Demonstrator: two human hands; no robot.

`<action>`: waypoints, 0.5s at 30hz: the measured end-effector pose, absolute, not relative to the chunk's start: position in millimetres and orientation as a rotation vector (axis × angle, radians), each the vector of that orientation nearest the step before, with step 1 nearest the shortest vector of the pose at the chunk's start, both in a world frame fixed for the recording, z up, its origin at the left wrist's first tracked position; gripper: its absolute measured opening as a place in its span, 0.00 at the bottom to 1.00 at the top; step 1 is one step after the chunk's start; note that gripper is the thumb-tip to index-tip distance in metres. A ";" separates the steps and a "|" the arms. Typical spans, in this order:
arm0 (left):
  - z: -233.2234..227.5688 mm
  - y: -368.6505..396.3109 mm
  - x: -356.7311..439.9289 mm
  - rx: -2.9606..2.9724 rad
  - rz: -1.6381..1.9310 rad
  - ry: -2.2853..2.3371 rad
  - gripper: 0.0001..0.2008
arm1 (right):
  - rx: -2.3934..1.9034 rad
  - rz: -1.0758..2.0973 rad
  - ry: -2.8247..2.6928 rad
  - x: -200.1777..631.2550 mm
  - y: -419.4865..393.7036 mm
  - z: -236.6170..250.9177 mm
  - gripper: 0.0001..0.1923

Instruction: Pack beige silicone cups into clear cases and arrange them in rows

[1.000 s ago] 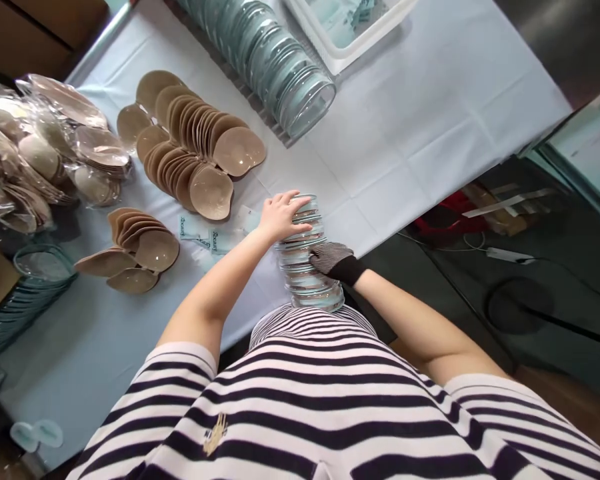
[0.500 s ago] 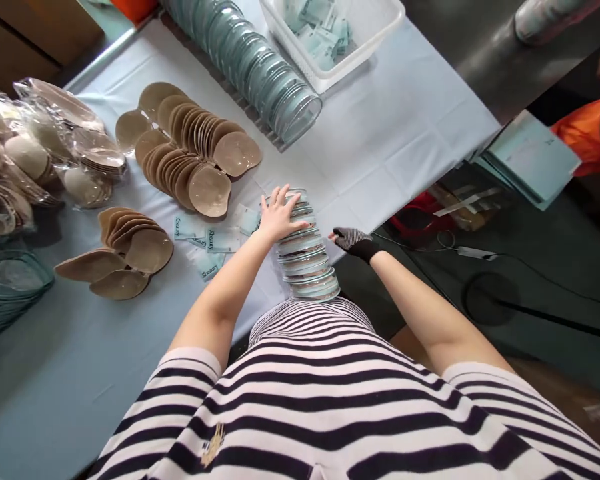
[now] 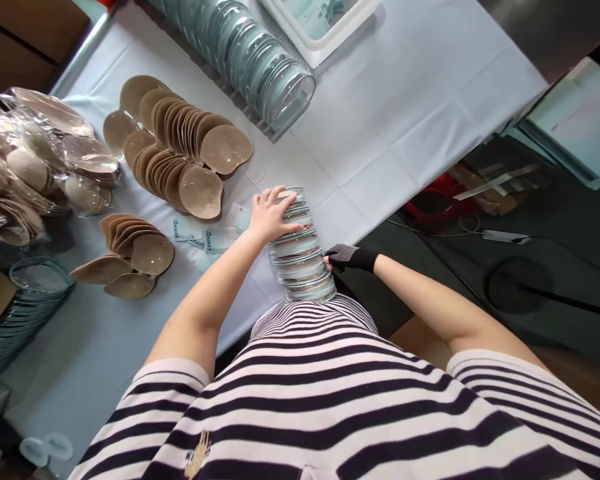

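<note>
A row of clear round plastic cases with pale blue edges and something brownish inside lies at the table's edge, against my striped shirt. My bare left hand grips the far end of this row, fingers over the top and thumb along the side. On the right side of the row, my right hand wears a dark dotted glove with bare fingertips. Its fingers are bent together and pinch the edge of one case. Pale blue printed sachets lie left of my left forearm.
Beige bra cups stand in nested rows, with a smaller fan of cups nearer. Bagged cups are at the left, above stacked clear cases. A longer row of cases and a white basket lie at the back.
My right hand has moved left from beside the row of cases and now touches it. My left hand has shifted slightly and its fingers have drawn closer together. The view has also shifted.
</note>
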State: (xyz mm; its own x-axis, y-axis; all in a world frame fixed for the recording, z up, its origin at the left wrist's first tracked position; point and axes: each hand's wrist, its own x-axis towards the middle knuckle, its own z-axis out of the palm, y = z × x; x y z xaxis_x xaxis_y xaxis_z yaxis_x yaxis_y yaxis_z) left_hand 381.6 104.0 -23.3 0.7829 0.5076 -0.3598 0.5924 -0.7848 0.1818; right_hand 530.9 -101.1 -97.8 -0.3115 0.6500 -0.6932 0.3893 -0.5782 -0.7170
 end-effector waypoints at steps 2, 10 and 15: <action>-23.0 104.8 383.0 2.689 -0.444 0.851 0.42 | -1.740 1.906 -1.290 529.1 -102.2 -94.4 0.21; -20.9 106.8 383.9 2.697 -0.458 0.842 0.42 | -2.069 1.785 -1.437 530.2 -95.1 -109.1 0.11; -21.5 106.9 383.8 2.706 -0.457 0.830 0.42 | -1.855 2.058 -1.351 526.8 -91.7 -119.3 0.04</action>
